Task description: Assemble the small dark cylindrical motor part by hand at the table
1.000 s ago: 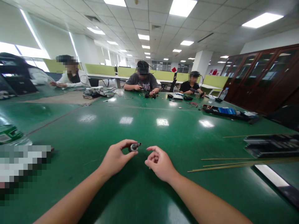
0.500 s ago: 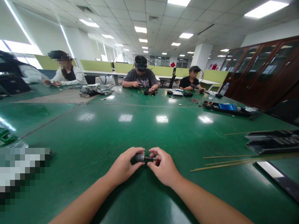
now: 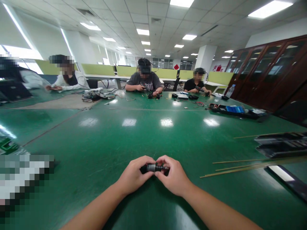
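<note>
A small dark and silver cylindrical part with a ribbed shaft (image 3: 151, 167) lies sideways between my hands, just above the green table. My left hand (image 3: 135, 172) is closed around its thicker end, thumb below and fingers on top. Around the thin shaft on the other side curl the thumb and fingers of my right hand (image 3: 174, 175). The thumbs and fingertips of both hands nearly meet at the middle of the part. My palms hide some of its two ends.
Thin brass-coloured rods (image 3: 230, 169) lie to the right, near black channel pieces (image 3: 283, 145) and a dark flat device (image 3: 287, 180). A blurred-out white object (image 3: 21, 179) sits at left. Across the green table (image 3: 134, 137), co-workers sit among parts and a long black tray (image 3: 227, 110).
Both hands and the part have shifted slightly right and down in view. My right hand has come closer to my left, its fingertips now near the part's thick body.
</note>
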The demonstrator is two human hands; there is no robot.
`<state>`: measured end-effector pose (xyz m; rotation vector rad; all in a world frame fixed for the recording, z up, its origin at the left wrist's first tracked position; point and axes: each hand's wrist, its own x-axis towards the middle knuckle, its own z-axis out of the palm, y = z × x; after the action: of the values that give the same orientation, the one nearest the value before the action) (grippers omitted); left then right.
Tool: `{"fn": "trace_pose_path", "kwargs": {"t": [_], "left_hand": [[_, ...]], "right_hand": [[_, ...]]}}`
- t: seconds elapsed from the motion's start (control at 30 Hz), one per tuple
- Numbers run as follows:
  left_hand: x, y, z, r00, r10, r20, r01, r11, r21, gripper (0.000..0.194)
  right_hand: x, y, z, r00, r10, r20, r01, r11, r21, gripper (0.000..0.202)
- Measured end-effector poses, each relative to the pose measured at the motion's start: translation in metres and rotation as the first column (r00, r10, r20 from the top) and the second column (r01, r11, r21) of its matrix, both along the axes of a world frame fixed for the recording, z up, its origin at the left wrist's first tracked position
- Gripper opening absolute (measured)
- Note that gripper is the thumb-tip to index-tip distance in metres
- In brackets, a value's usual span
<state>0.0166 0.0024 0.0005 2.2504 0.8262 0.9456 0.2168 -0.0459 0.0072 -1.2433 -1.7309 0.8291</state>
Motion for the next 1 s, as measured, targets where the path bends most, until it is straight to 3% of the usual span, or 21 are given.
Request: {"fn": "trace_pose_path", "kwargs": {"t": [0.2, 0.47, 1.0], "left_hand": [[-0.004, 0.004, -0.003, 0.998, 0.059, -0.003, -0.059, 0.998, 0.019, 0.028], [-0.006, 0.004, -0.008, 0.996, 0.094, -0.005, -0.094, 0.995, 0.013, 0.029], [-0.007, 0.006, -0.009, 0.992, 0.125, -0.005, -0.125, 0.992, 0.032, 0.029]], "right_hand": [[-0.001, 0.006, -0.004, 0.997, 0.0, 0.08, -0.003, 0.999, 0.04, 0.023], [-0.001, 0.01, -0.004, 0.999, 0.014, 0.052, -0.015, 1.0, 0.021, 0.014], [-0.001, 0.013, -0.002, 0.999, 0.041, 0.033, -0.039, 0.998, -0.053, 0.012]]}}
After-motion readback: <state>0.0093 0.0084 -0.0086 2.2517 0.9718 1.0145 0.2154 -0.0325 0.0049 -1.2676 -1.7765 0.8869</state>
